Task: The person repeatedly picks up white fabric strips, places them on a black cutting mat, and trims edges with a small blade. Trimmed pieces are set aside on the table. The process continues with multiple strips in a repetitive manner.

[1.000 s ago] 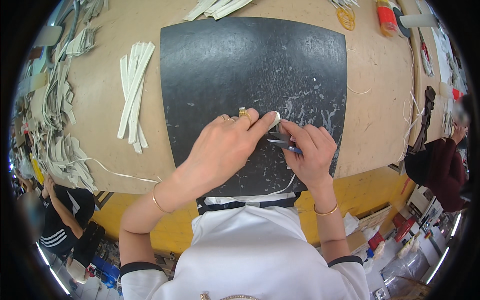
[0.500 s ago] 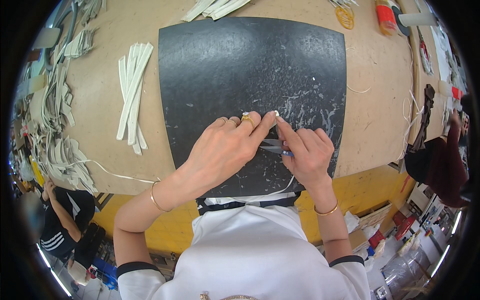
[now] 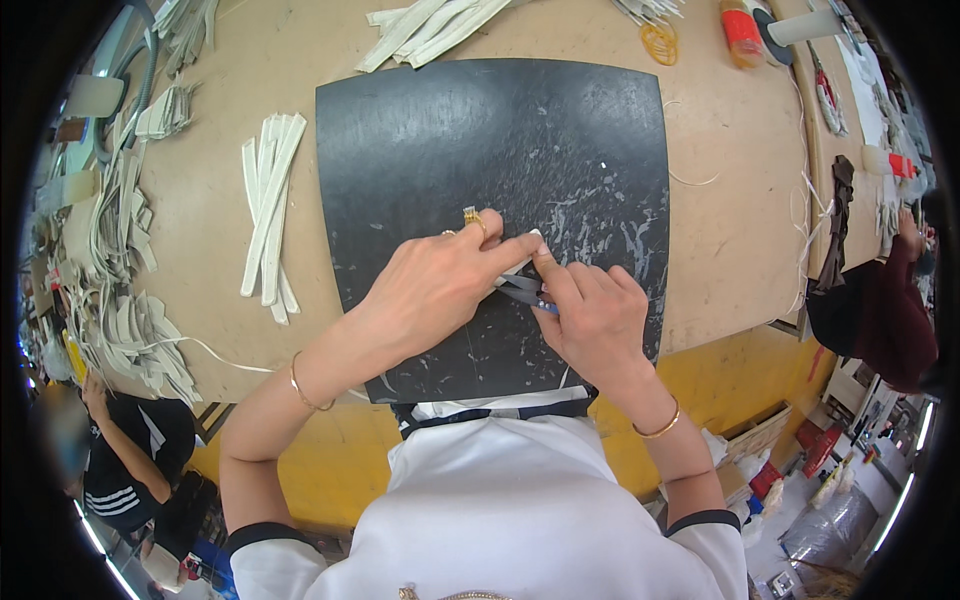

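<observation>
Over the black mat [image 3: 420, 130] my two hands meet at a small white strip [image 3: 536, 236]. My left hand [image 3: 430, 285] is closed, pinching the strip between thumb and index finger; the rest of the strip is mostly under the hand. My right hand [image 3: 600, 315] is closed around small scissors [image 3: 522, 290] with blue on the handle, their blades pointing left under the left fingers. The right index fingertip also touches the strip's tip. Most of the scissors' handle is hidden in the palm.
A pile of white strips [image 3: 268, 215] lies left of the mat, with more strips [image 3: 435, 30] beyond it. Bundles of pale pieces [image 3: 120, 230] line the left table side. A red-labelled bottle [image 3: 741, 35] and yellow rubber bands [image 3: 659, 45] are far right. Other people work at both sides.
Both hands have shifted slightly left, the scissors with them. My left hand's fingers have curled differently, and more of the strip shows beside the blades. The view has shifted a little.
</observation>
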Tool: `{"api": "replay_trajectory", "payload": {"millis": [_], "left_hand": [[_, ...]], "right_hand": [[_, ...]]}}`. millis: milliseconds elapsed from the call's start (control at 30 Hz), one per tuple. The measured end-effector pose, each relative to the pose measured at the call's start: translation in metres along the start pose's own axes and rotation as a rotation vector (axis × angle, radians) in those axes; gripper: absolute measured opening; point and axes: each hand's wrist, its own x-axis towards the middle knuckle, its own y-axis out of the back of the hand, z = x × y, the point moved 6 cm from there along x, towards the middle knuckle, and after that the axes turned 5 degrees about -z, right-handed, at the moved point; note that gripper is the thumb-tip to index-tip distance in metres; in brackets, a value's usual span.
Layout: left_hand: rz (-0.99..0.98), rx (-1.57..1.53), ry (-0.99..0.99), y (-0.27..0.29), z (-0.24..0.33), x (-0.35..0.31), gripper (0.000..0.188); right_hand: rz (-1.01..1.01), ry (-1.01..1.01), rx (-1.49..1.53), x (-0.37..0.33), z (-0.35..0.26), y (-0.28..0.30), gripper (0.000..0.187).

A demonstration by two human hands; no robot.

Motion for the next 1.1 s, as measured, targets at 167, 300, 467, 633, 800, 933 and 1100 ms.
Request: {"api": "replay_trajectory", "payload": {"millis": [167,300,467,633,800,933,1100], "left_hand": [[0.081,0.241,-0.069,0.003,0.000,-0.002,0.049],[0.080,0.350,-0.077,-0.003,0.000,-0.010,0.052],[0.347,0.419,0.043,0.005,0.006,-0.019,0.046],[0.607,0.415,0.310,0.012,0.012,0.000,0.037],[0.569,0.266,0.299,0.018,-0.002,0.010,0.041],[0.513,0.210,0.160,0.036,-0.031,-0.036,0.046],[0.336,0.244,0.246,0.040,-0.072,-0.111,0.040]], "right_hand": [[-0.082,-0.083,0.049,-0.002,-0.002,0.008,0.055],[-0.212,-0.461,0.641,-0.020,0.016,0.012,0.051],[-0.226,-0.685,1.321,-0.055,0.020,0.019,0.053],[-0.150,-0.667,1.383,-0.069,0.048,0.043,0.049],[-0.104,-0.680,1.063,-0.061,0.086,0.066,0.041],[-0.305,-0.507,1.180,-0.058,0.073,0.054,0.044],[-0.093,-0.512,1.364,-0.080,0.093,0.060,0.051]]}}
